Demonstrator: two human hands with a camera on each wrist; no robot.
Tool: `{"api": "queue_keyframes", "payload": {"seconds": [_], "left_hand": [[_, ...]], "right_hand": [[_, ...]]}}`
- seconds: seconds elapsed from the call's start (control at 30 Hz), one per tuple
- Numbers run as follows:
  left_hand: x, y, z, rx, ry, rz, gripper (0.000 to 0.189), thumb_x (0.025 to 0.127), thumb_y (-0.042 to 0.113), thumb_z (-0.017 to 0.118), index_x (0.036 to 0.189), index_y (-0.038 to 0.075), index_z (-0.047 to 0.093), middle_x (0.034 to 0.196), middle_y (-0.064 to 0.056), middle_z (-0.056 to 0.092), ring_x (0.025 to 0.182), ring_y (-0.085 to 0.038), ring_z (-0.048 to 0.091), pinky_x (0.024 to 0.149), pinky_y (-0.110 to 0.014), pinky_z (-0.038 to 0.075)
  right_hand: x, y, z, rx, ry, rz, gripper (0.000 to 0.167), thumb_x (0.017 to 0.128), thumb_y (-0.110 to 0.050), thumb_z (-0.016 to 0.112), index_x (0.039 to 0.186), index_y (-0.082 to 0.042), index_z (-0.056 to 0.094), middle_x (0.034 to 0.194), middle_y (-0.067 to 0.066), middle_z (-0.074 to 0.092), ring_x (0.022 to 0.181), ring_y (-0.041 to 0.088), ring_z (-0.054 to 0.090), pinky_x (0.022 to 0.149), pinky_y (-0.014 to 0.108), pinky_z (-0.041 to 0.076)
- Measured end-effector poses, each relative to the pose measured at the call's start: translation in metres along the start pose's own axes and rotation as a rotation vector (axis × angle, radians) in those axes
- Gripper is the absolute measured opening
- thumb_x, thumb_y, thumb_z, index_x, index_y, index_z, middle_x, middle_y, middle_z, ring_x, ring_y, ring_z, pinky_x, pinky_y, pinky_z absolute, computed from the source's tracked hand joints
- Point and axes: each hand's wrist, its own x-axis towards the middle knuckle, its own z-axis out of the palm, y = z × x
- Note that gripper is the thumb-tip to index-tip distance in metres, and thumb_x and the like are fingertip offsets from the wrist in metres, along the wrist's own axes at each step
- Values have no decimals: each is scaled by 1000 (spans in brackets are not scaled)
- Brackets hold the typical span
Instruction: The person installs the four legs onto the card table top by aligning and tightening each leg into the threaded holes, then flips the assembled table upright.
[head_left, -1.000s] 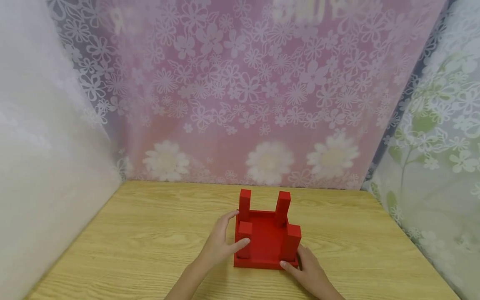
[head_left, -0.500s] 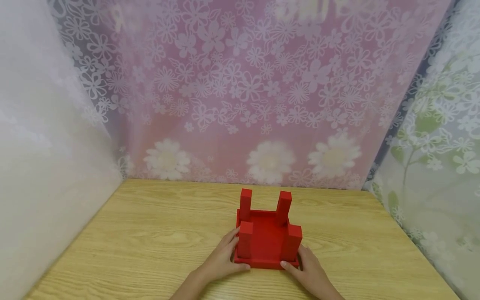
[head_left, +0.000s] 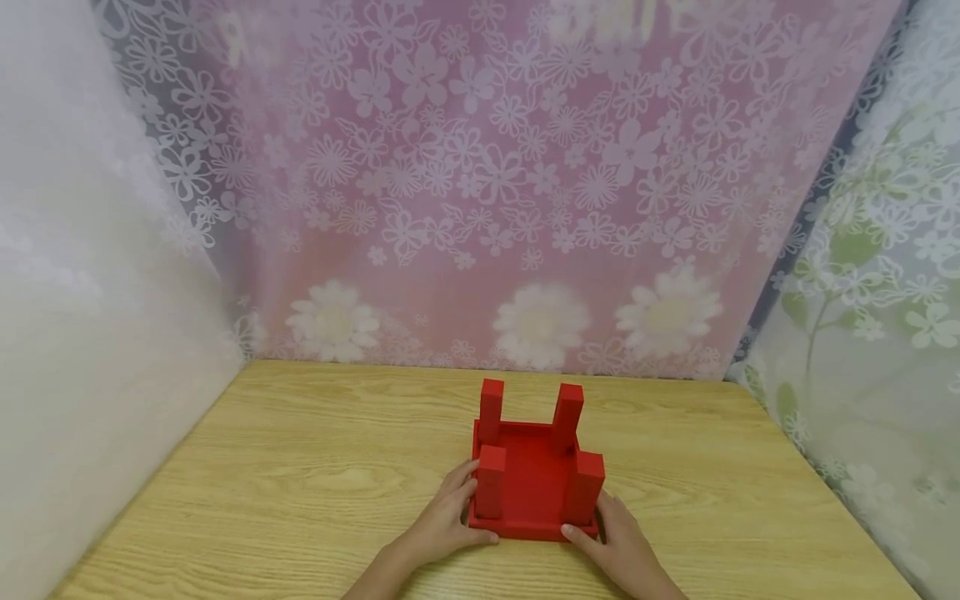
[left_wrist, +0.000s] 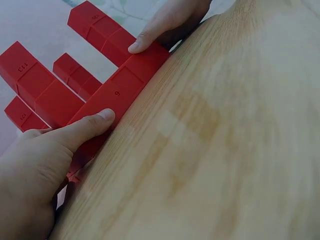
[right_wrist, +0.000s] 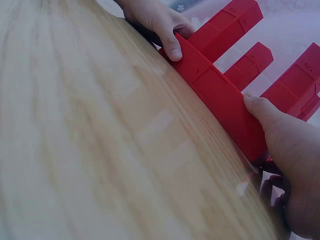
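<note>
A red shallow square tray-like piece (head_left: 532, 487) lies on the wooden table, with a thick upright post standing at each corner, like a small table upside down. My left hand (head_left: 441, 523) grips its near left corner: the thumb lies on the front wall (left_wrist: 118, 93) and the fingers run along the left side behind the near left post (head_left: 491, 483). At the opposite near corner my right hand (head_left: 621, 543) holds on, thumb on the front wall, fingers beyond the right side. Embossed numbers show on the posts and wall in both wrist views. Some fingertips are hidden behind the piece.
The light wood tabletop (head_left: 322, 475) extends around the piece. Behind its far edge hangs a pink floral curtain (head_left: 450, 208). A white sheet (head_left: 97, 292) flanks the left, and a pale leaf-patterned sheet (head_left: 885, 333) flanks the right.
My left hand has slid toward me along the left side, its thumb moving from the near left post to the front wall. The right hand and the red piece stay nearly still.
</note>
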Motion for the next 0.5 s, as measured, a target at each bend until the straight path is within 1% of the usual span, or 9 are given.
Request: {"api": "queue_keyframes", "payload": {"seconds": [0.13,0.23,0.33,0.43,0.5], "left_hand": [[0,0,0,-3,3,3,67,71,43,76,120,3,55,142,-9,29,132,-29,20,101,-48,27],[1,2,-1,-9,12,7,64,70,44,77,115,2,56,142,-8,29,132,-30,19,100,-49,28],[1,4,-2,-16,23,5,60,70,45,76,108,2,57,141,-7,30,132,-32,18,98,-51,29],[2,6,-4,-22,24,2,58,71,46,76,105,3,57,140,-6,32,132,-33,17,98,-52,30],[2,8,-4,-20,23,-1,59,71,47,75,106,3,57,140,-6,33,132,-33,18,97,-52,30]], "right_hand": [[0,0,0,-1,-4,6,58,79,-49,66,124,-15,50,112,-2,54,99,18,46,85,44,38],[1,0,-1,7,-3,5,55,79,-49,66,120,-15,52,109,-4,54,96,16,45,83,42,39],[1,0,-2,29,-6,3,54,79,-49,67,119,-16,52,108,-6,54,97,14,46,83,41,40],[1,0,-4,127,-36,7,54,79,-43,69,123,-18,49,114,-4,52,103,15,47,87,38,41],[2,1,-6,187,-65,11,59,79,-40,70,128,-19,44,122,-2,49,109,17,47,88,36,41]]}}
